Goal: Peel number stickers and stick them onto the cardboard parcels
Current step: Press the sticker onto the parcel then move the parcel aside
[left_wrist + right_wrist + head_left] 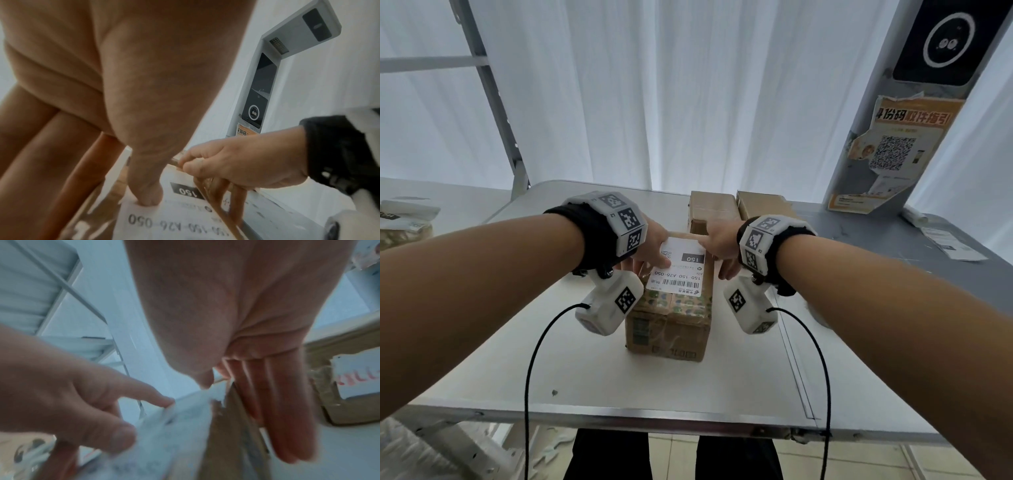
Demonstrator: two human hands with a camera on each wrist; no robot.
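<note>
A brown cardboard parcel stands in the middle of the white table. On its top lies a white number sticker printed with 150 and a barcode. My left hand is at the sticker's left side. Its thumb presses down on the sticker and its other fingers run straight down the parcel's left side. My right hand is at the parcel's right edge. Its thumb and curled forefinger pinch the sticker's far right corner, while the other fingers hang straight down the right side.
Two more cardboard parcels stand just behind this one. At the right rear rises a grey kiosk post with a dark screen and an orange poster. Loose papers lie on the grey table. A bagged item lies far left.
</note>
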